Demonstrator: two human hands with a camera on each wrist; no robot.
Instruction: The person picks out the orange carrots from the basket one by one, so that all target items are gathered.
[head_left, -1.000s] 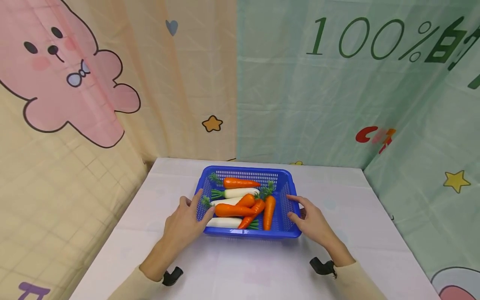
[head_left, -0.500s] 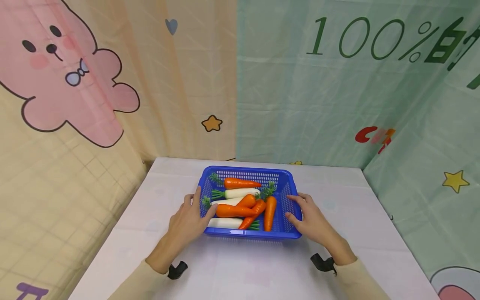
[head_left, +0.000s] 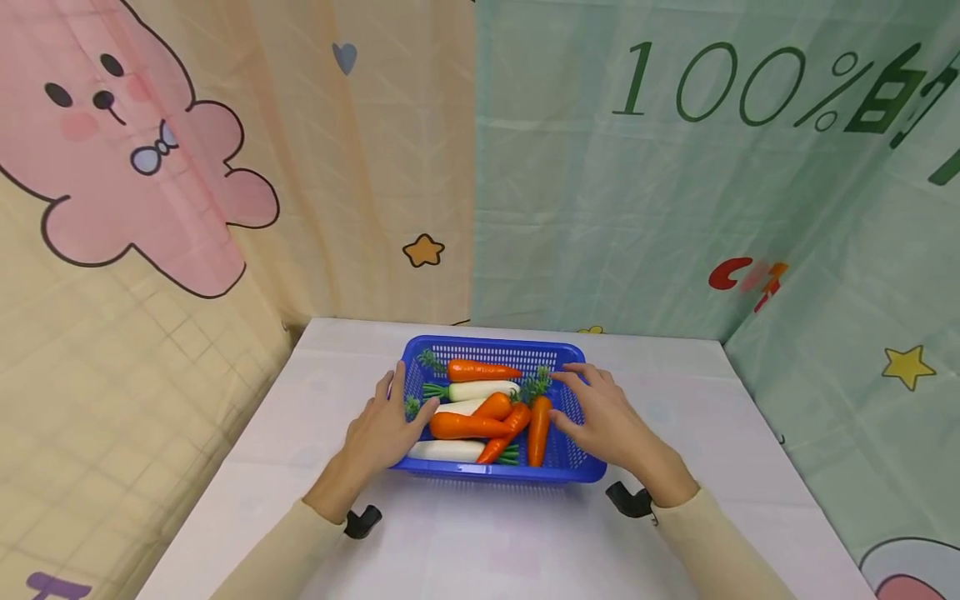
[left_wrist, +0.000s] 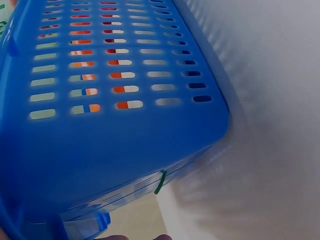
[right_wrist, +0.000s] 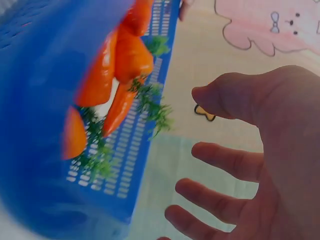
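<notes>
A blue plastic basket (head_left: 495, 473) stands on the table, holding several orange carrots (head_left: 480, 370) and white radishes (head_left: 446, 451) with green tops. My left hand (head_left: 378, 433) is at the basket's left end, fingers along the outer side and thumb stretched over the rim; whether it touches is unclear. In the left wrist view only fingertips (left_wrist: 162, 237) show at the bottom edge, below the basket's perforated wall (left_wrist: 100, 140). My right hand (head_left: 618, 425) hovers over the basket's right end, near the upright carrot (head_left: 539, 432). Its fingers are spread and hold nothing in the right wrist view.
The white-covered table (head_left: 480, 542) extends around the basket. Printed curtains (head_left: 600, 208) enclose the table at the back and sides. A black wrist mount (head_left: 628, 500) sits under the right wrist, another black mount (head_left: 363, 522) under the left.
My right hand has left the basket's right rim and moved up and inward over the basket. My left hand has shifted slightly forward and right. The vegetables lie as before.
</notes>
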